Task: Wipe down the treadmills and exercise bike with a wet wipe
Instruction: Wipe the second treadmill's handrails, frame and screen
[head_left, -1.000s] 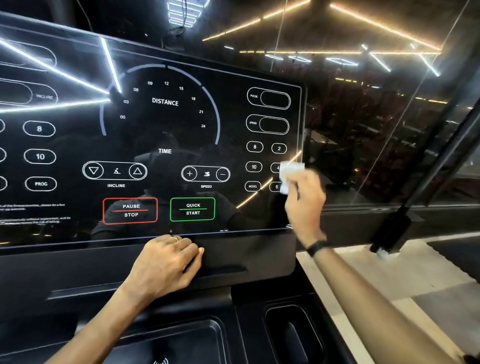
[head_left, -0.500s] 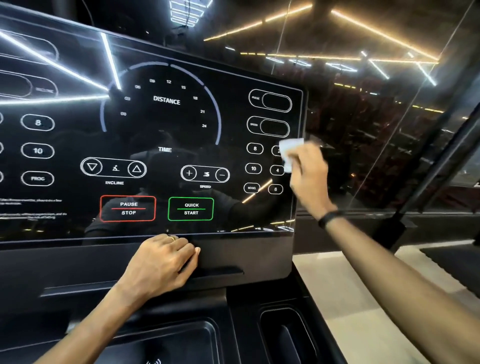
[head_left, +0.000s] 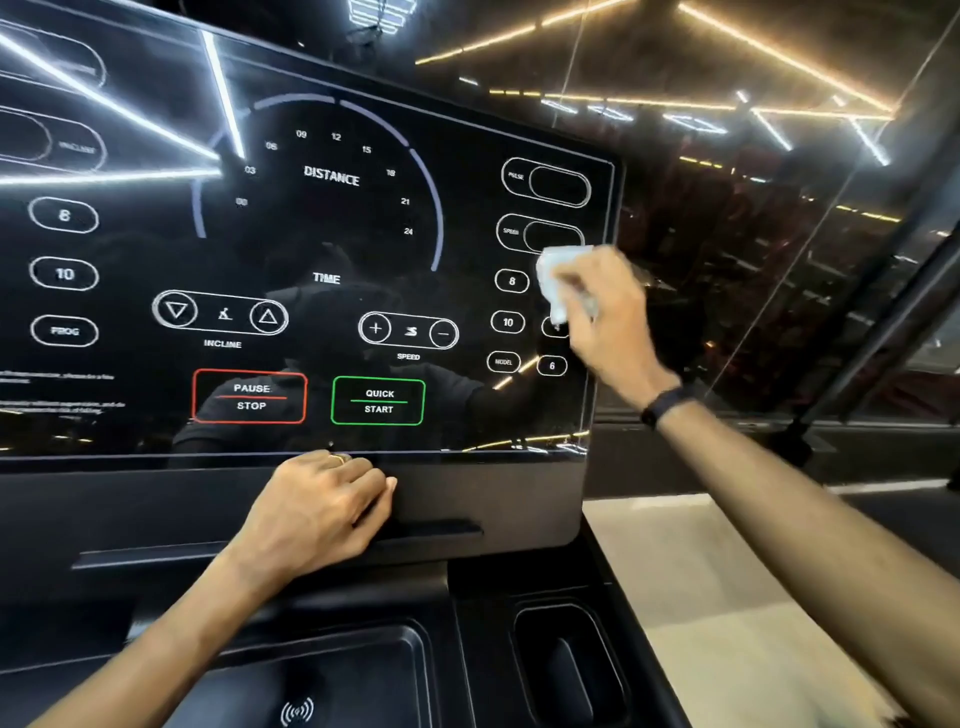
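A glossy black treadmill console screen (head_left: 322, 249) fills the left of the head view, printed with DISTANCE, INCLINE, SPEED, PAUSE/STOP and QUICK START markings. My right hand (head_left: 608, 322) holds a folded white wet wipe (head_left: 558, 278) and presses it against the screen's right side, over the small number buttons below the SPEED window. My left hand (head_left: 322, 512) rests with curled fingers on the dark ledge under the screen, a ring on one finger.
Below the console lie a black tray with a wireless charging symbol (head_left: 298, 709) and a cup holder (head_left: 566, 660). A pale floor (head_left: 691, 571) lies to the right. Glass with light reflections and a dark slanted post (head_left: 883, 322) stand behind.
My right hand has moved the wipe up the screen's right side, from beside the lower number buttons to just under the SPEED window. My left hand has stayed on the ledge.
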